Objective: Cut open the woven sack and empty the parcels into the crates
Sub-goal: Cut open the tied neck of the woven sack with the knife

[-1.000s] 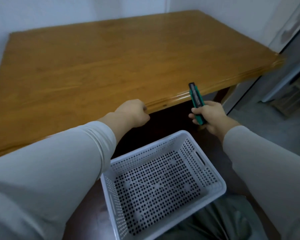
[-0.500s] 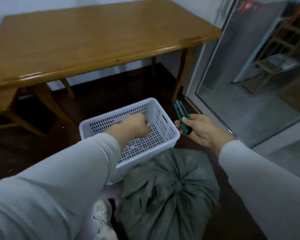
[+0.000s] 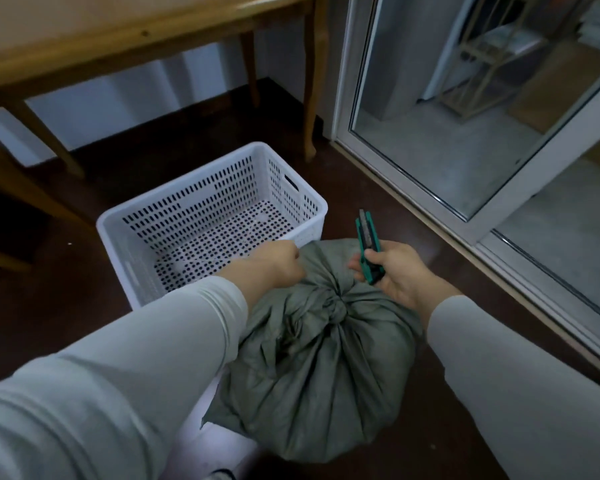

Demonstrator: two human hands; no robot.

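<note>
On the dark floor (image 3: 378,216) the grey-green sack (image 3: 326,368) sits knotted; right hand (image 3: 400,277) clasps a cutter (image 3: 369,249)

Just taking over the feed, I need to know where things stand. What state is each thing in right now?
Woven sack: tied shut at a knot on top, uncut, on the floor.
White crate: upright beside the sack, nothing in it.
Utility knife: held upright, above the sack, not touching it.
Right hand: closed on the knife.
Left hand: fisted, by the sack's top edge; whether it grips cloth is unclear.
</note>
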